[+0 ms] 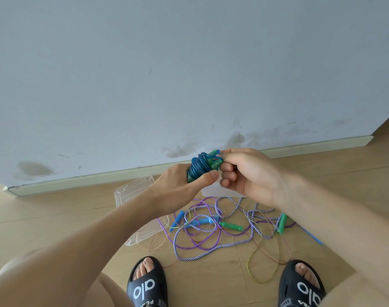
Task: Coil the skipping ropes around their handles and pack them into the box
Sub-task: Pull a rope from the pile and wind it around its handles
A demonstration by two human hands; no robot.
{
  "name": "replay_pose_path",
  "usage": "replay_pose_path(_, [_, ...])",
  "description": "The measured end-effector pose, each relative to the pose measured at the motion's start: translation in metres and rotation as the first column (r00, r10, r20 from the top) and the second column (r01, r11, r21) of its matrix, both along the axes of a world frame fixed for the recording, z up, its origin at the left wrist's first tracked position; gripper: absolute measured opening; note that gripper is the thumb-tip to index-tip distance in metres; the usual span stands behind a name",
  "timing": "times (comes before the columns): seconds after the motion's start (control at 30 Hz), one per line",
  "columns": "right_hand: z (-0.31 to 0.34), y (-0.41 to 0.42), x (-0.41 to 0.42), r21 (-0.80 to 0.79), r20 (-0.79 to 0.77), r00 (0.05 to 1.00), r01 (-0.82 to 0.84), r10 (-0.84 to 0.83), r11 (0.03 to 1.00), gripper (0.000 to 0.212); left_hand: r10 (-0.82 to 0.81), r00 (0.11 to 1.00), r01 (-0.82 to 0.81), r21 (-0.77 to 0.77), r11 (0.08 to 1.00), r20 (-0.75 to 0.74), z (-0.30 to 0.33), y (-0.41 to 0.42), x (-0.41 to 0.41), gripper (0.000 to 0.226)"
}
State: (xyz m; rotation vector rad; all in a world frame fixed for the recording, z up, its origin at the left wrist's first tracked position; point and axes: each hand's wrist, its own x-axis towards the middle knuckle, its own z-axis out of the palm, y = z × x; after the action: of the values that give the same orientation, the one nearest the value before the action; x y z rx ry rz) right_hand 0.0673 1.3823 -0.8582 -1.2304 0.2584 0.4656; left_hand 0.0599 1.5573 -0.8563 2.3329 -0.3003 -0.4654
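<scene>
Above wood floor [211, 280]: coiled blue rope [199, 168] btwn both hands' fingers [227, 167]

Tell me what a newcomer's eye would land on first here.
First, the blue rope coiled around green handles, held up at centre by the left hand and right hand. Below, on the wooden floor, a tangle of loose ropes with blue and green handles sprawls beside a clear box.

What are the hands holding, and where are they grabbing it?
Both hands hold the dark blue plastic skipping rope coiled round its green handles. The left hand grips the bundle's lower end; the right hand pinches its top end, by the handle tips.
</scene>
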Motion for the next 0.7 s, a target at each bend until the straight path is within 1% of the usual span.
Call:
replay_pose_path(0.13, [0.006, -0.005, 0.003, -0.081, 0.038, 0.996, -0.077, 0.081, 0.994, 0.014, 0.034, 0.999, -0.034, 0.006, 0.999, -0.034, 0.000, 0.000, 0.001, 0.053])
replay_pose_path(0.23, [0.005, -0.004, 0.002, -0.074, 0.049, 0.998, -0.035, 0.038, 0.997, 0.015, 0.051, 0.997, -0.050, 0.021, 0.999, -0.060, -0.003, -0.003, 0.002, 0.054])
replay_pose_path(0.33, [0.002, 0.000, 0.000, -0.077, 0.061, 0.998, 0.024, -0.019, 0.997, 0.017, 0.039, 0.998, -0.039, 0.010, 0.999, -0.055, -0.009, -0.001, 0.007, 0.046])
replay_pose_path(0.4, [0.001, 0.001, -0.003, -0.068, 0.057, 0.998, 0.045, -0.041, 0.997, 0.017, 0.052, 0.998, -0.053, -0.061, 0.997, -0.026, -0.013, 0.002, 0.009, 0.052])
replay_pose_path(0.43, [0.000, 0.001, -0.003, -0.067, 0.053, 0.998, 0.048, -0.045, 0.997, 0.017, 0.057, 0.998, -0.057, -0.126, 0.990, -0.006, -0.013, 0.004, 0.010, 0.049])
replay_pose_path(0.5, [0.000, 0.000, -0.004, -0.071, 0.049, 0.998, 0.041, -0.038, 0.997, 0.018, 0.035, 0.998, -0.022, -0.261, 0.965, 0.044, -0.013, 0.004, 0.010, 0.035])
replay_pose_path(0.53, [0.000, 0.000, -0.003, -0.070, 0.044, 0.999, 0.036, -0.033, 0.997, 0.018, 0.013, 0.997, 0.012, -0.290, 0.957, 0.082, -0.011, 0.003, 0.009, 0.034])
replay_pose_path(0.57, [0.001, -0.001, -0.003, -0.061, 0.033, 0.999, 0.027, -0.026, 0.998, 0.017, -0.010, 0.992, 0.047, -0.293, 0.955, 0.124, -0.009, 0.002, 0.009, 0.035])
replay_pose_path(0.63, [0.004, -0.003, -0.002, -0.019, -0.004, 1.000, -0.007, 0.007, 1.000, 0.016, -0.035, 0.980, 0.088, -0.266, 0.960, 0.198, -0.007, 0.003, 0.010, 0.027])
replay_pose_path(0.7, [0.007, -0.007, -0.002, 0.006, -0.045, 0.997, -0.060, 0.060, 0.998, 0.013, -0.035, 0.973, 0.094, -0.254, 0.963, 0.229, -0.006, 0.006, 0.013, 0.020])
